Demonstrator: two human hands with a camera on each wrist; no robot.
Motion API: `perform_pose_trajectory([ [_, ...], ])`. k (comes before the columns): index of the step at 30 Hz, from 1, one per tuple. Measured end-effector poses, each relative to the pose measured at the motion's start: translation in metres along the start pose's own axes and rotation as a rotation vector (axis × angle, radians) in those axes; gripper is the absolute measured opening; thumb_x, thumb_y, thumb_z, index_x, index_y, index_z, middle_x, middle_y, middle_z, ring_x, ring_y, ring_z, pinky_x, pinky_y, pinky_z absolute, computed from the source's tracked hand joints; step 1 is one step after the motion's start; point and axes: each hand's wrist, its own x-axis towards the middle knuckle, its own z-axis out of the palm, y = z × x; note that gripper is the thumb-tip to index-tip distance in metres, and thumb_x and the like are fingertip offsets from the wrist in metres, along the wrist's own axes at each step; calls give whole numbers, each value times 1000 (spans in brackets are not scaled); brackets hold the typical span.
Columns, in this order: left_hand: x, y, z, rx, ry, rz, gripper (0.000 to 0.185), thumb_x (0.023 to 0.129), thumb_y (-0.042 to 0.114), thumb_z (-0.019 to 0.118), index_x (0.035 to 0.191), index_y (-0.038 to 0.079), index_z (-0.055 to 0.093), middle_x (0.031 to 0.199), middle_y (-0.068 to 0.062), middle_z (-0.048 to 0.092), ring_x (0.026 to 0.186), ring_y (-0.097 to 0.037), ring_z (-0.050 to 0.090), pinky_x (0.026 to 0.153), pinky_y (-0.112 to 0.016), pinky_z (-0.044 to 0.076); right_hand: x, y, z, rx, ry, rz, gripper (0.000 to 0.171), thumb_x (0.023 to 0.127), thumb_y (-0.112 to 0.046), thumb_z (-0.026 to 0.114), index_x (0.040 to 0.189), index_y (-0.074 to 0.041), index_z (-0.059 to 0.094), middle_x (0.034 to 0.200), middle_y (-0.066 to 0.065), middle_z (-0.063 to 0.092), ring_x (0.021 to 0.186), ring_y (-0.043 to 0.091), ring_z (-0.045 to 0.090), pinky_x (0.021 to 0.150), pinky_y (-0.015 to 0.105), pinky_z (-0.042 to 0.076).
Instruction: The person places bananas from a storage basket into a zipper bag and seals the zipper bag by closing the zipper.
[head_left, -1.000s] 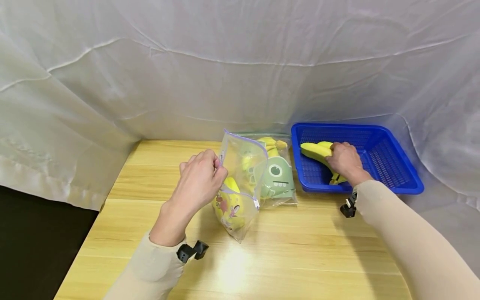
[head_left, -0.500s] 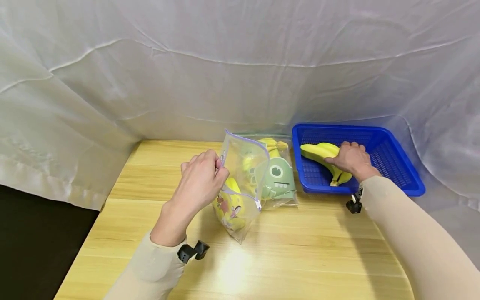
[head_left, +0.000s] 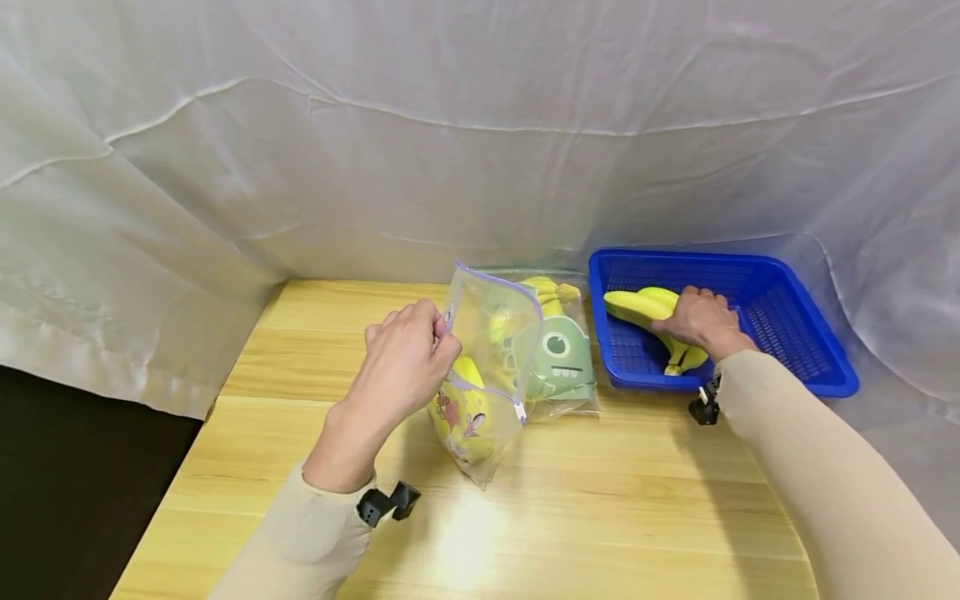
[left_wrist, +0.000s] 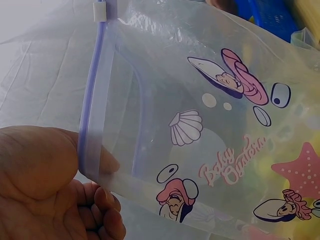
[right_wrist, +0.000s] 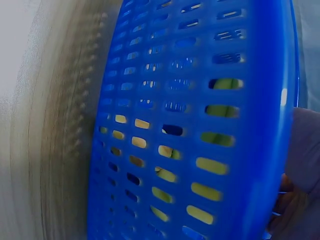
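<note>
- Left hand pinches the near top edge of a clear zip bag, holding it upright on the wooden table, mouth open.
- Left wrist view: thumb and fingers curl around the purple zip strip; white slider at the strip's far end; cartoon shells and starfish printed on the plastic.
- Bag holds a yellow printed item at the bottom.
- Second bag with a green one-eyed face lies just behind, touching, with bananas inside.
- Right hand is inside the blue basket, far right, fingers wrapped over a banana bunch lying on the basket floor.
- Right wrist view: blurred basket wall, yellow showing through the slots.
- White sheet hangs behind.
</note>
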Motion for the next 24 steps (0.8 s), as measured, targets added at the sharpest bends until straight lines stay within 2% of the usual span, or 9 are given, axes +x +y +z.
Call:
perform_pose_trajectory([
  [4,-1,0,-1,3,-2,0,8,94,19,55,90,12,55,81,-3,55,84,-28,53,83,-44,31,-1,0,0,-16,54,-9,97,91,-53,69,141,23,33,131,49,42,120,66,40,105,79,33],
  [9,1,0,-3,8,-7,-9,9,95,20,55,92,12,56,83,-4,56,84,-28,54,83,-45,31,-6,-4,-11,-55,131,-42,86,88,-53,71,127,18,43,113,39,49,103,56,48,90,71,42],
  [16,4,2,-4,20,3,-51,11,94,22,56,97,12,59,89,-4,60,88,-30,56,82,-44,32,-21,-20,-39,-72,167,-64,83,89,-54,71,124,15,44,107,34,51,97,51,50,85,68,42],
  [21,7,5,-1,16,20,-53,12,93,22,56,97,11,59,88,-4,60,88,-29,56,82,-44,32,-38,-36,-64,-85,174,-65,85,89,-59,68,124,15,45,109,34,54,96,51,55,84,66,44],
  [24,9,6,0,15,27,-49,12,93,22,56,96,11,59,86,-4,59,87,-29,56,82,-45,33,-51,-46,-80,-73,174,-58,85,89,-66,66,119,12,48,105,31,56,92,48,58,80,62,46],
])
